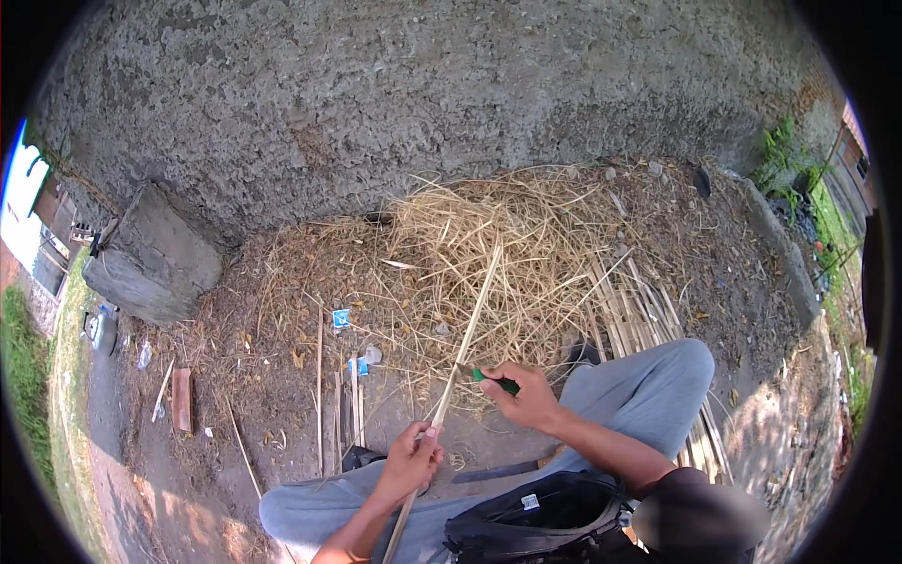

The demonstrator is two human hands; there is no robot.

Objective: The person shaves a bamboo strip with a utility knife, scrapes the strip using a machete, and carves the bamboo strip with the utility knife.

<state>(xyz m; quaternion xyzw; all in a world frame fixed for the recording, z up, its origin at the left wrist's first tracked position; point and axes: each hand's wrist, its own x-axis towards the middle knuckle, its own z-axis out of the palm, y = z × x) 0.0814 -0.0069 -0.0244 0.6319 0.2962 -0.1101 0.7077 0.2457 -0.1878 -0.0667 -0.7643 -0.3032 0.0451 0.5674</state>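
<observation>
A long, pale strip of what looks like split bamboo point(477, 313) slants up from between my legs, its far end over the straw-coloured shavings point(479, 226). Near its lower part, my left hand point(410, 462) is closed around it. My right hand point(529, 399) grips a green-handled knife point(495, 382), whose blade meets the strip a little above my left hand. Most of the knife's handle is hidden by the fingers.
More strips point(629, 315) lie beside my right leg, and a few point(319, 395) on the left. A black bag point(536, 526) rests at my lap. Beyond are a rough wall point(423, 94), a concrete block point(155, 258), a brick point(182, 399) and a blue packet point(340, 318).
</observation>
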